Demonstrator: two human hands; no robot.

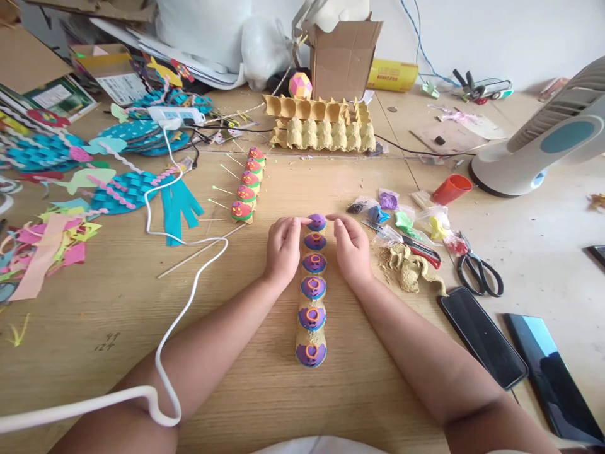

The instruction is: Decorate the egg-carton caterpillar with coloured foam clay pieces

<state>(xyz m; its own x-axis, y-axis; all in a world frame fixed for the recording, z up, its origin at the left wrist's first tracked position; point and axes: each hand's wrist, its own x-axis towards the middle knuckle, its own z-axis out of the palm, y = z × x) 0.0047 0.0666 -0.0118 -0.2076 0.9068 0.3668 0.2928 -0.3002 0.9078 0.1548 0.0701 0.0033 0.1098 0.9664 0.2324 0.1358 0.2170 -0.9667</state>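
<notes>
A strip of egg carton cups point(312, 289) runs away from me down the middle of the table. Purple clay with a blue rim and small dark dots tops each cup. Orange clay rings point(314, 287) show on the nearer cups; none shows on the farthest cup point(316, 222). My left hand point(283, 249) is closed, its index fingertip at that cup's left edge. On the other side my right hand point(352, 249) is also closed, its index fingertip close to the cup's right edge. Whatever is pinched in either hand is too small or hidden to make out.
A red-and-green carton caterpillar point(246, 184) with pins lies ahead left. A white cable point(189, 302) crosses the left side and my left forearm. Bagged clay point(388, 200), a utility knife point(421, 251), scissors point(479, 271) and a phone point(483, 337) lie right, below a fan point(543, 139).
</notes>
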